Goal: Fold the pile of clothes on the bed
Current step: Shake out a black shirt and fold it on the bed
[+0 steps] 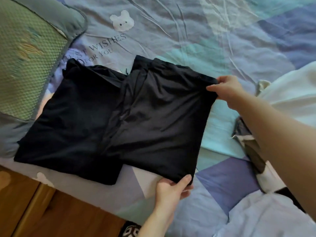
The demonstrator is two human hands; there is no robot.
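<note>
1. The left hand pinched the near corner of a black garment, thumb on top of the cloth and fingers curled beneath it.
2. The right hand gripped the far corner of the same edge, fingers closed on the dark hem, the bare forearm reaching in from the right.
3. The black garment lay spread between the two hands on the bed sheet, its left part overlapping a second black garment.
4. That second black garment lay flat beside the first one, close to the left edge of the bed, with its far corner on the printed words of the sheet.
5. A thin drawstring end showed in the gap between the two dark pieces.
6. A green pillow sat to the left, just beside the second garment.
7. A white garment and a grey and white cloth lay heaped to the right, partly behind the right forearm.
8. A white bunny print marked the sheet beyond the garments.
9. A wooden floor showed at the lower left, below the bed's edge.
</note>
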